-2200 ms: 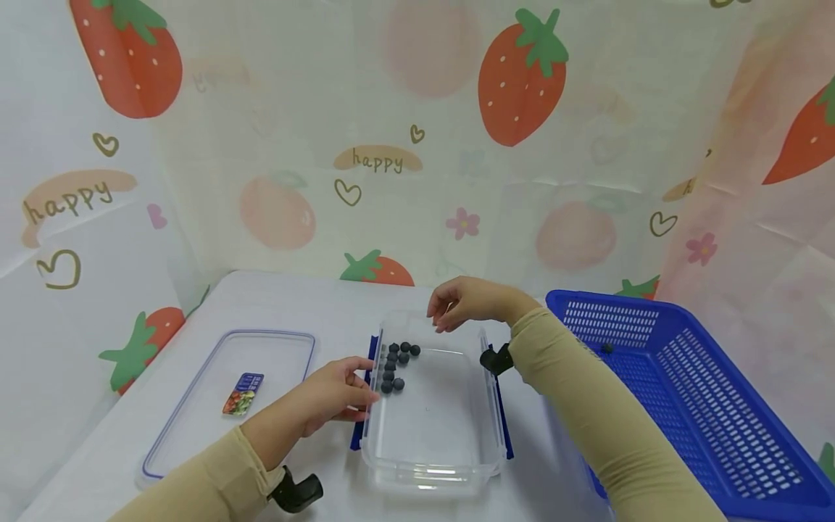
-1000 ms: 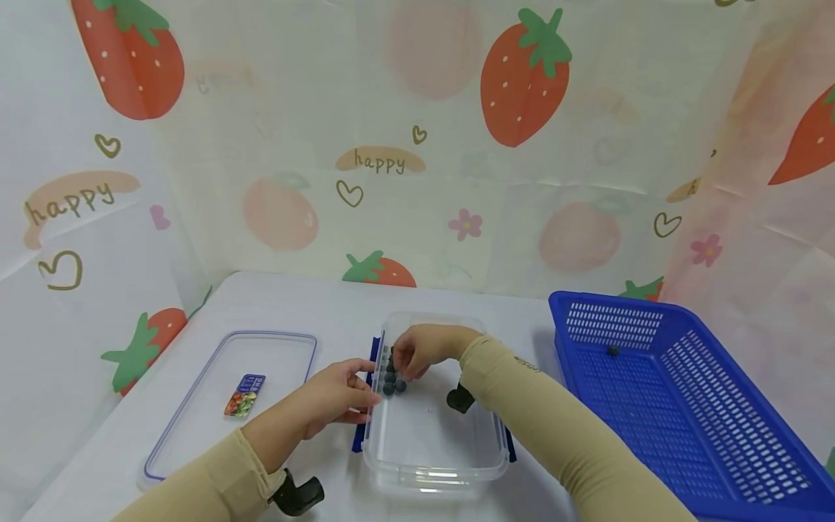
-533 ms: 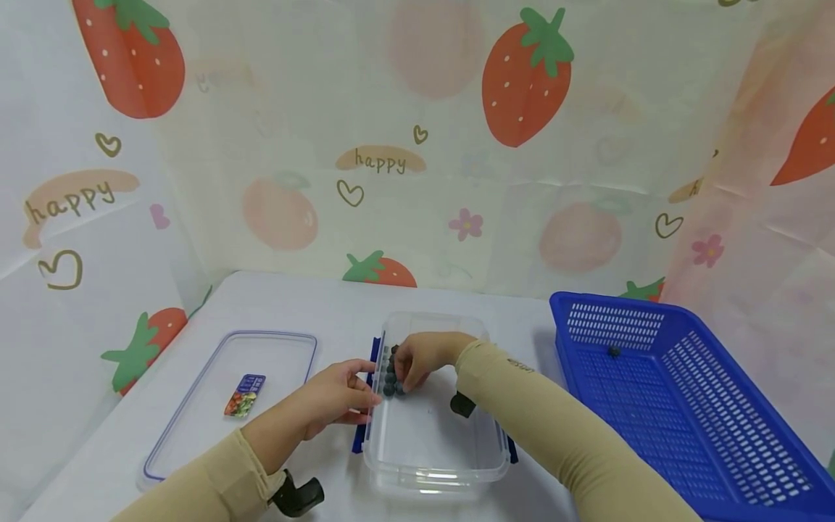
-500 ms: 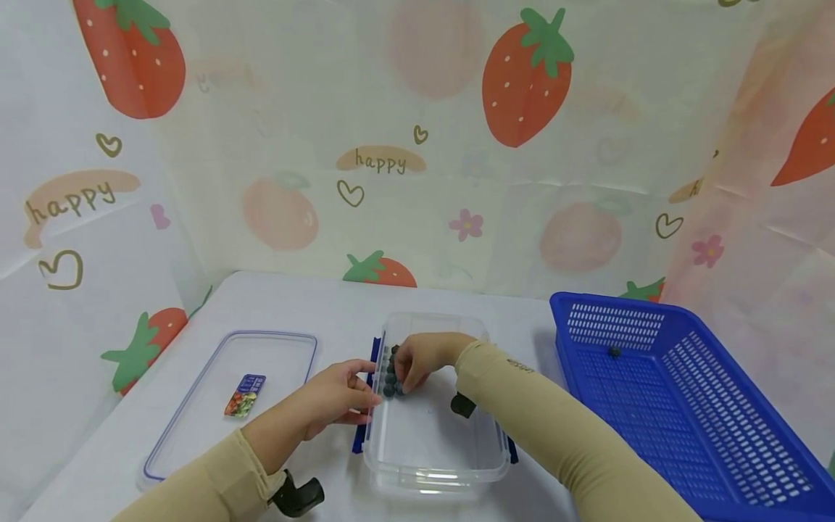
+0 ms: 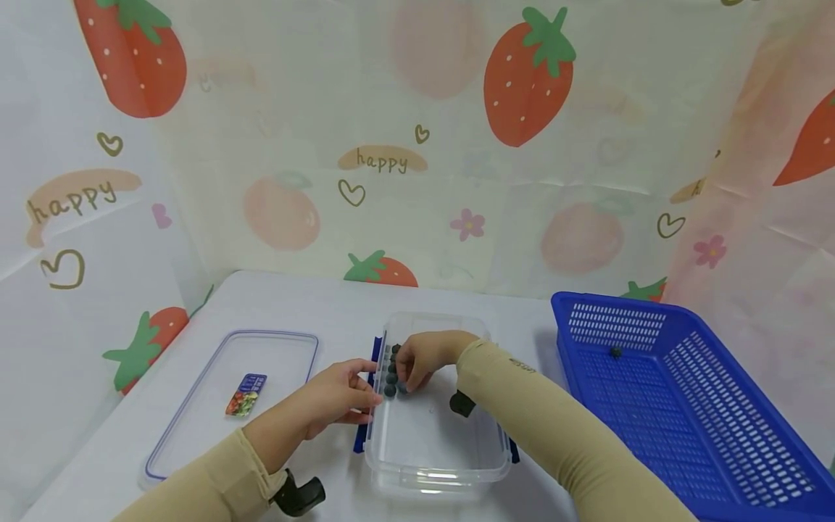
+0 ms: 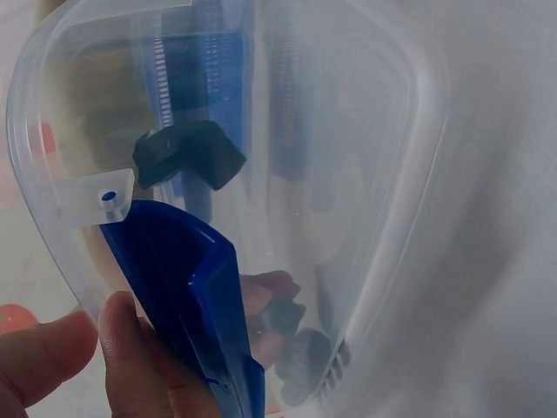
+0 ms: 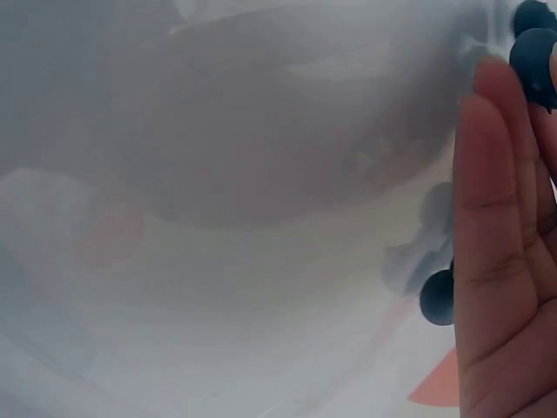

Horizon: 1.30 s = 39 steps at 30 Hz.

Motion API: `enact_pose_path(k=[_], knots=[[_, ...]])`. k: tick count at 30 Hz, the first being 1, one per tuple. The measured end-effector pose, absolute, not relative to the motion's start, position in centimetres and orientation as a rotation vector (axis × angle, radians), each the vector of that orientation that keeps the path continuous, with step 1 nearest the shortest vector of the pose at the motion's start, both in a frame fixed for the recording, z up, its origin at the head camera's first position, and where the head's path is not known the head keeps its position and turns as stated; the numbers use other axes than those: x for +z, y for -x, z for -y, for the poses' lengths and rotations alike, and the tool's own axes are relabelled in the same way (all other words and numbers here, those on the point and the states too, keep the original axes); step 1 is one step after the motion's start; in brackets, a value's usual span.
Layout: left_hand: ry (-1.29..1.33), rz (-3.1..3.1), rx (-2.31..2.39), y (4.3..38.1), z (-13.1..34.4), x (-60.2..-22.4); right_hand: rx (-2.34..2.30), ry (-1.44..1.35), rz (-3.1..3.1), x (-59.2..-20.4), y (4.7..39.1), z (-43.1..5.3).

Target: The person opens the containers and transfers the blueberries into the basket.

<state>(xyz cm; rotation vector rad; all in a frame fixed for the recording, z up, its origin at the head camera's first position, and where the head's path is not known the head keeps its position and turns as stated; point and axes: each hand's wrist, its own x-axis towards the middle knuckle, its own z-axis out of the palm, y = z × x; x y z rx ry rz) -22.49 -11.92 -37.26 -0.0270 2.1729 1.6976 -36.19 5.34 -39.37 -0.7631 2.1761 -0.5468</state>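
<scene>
A clear plastic food container (image 5: 443, 442) with blue side latches stands on the table without its lid. My left hand (image 5: 329, 399) holds its left rim near the blue latch (image 6: 178, 279), thumb over the edge and fingers beside the flap. Inside, my right hand (image 5: 427, 355) reaches to the left wall and pinches a blueberry (image 7: 533, 65) between thumb and fingers. Several more blueberries (image 5: 390, 390) lie along that wall, partly covered by the right hand. In the left wrist view, the right fingertips (image 6: 271, 283) and berries show blurred through the plastic.
The clear lid (image 5: 189, 406) lies on the left, with a colourful label (image 5: 246, 395) on it. A blue perforated basket (image 5: 685, 406) stands at the right, with a small dark berry (image 5: 615, 352) at its far end. Printed sheets hang behind the white table (image 5: 326, 304).
My right hand has come down from above the container's far end to the berries by the left wall, and stays there nearly still. My left hand keeps its place on the rim.
</scene>
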Motion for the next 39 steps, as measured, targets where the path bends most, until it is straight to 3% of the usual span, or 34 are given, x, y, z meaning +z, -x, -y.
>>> enact_pose_path(k=[10, 22, 30, 39], knots=[[0.033, -2.17, 1.698, 22.6, 11.8, -37.2, -0.712, 0.77, -2.099, -38.3, 36.1, -5.5], [0.049, -2.212, 1.658, 22.6, 11.8, -37.2, -0.788, 0.838, -2.145, -34.2, 36.4, -6.4], [0.062, -2.225, 1.643, 22.7, 11.7, -37.4, -0.838, 0.848, -2.222, -30.7, 36.3, -10.5], [0.053, -2.217, 1.649, 22.7, 11.7, -37.4, -0.956, 0.788, -2.339, -27.6, 36.1, -18.5]])
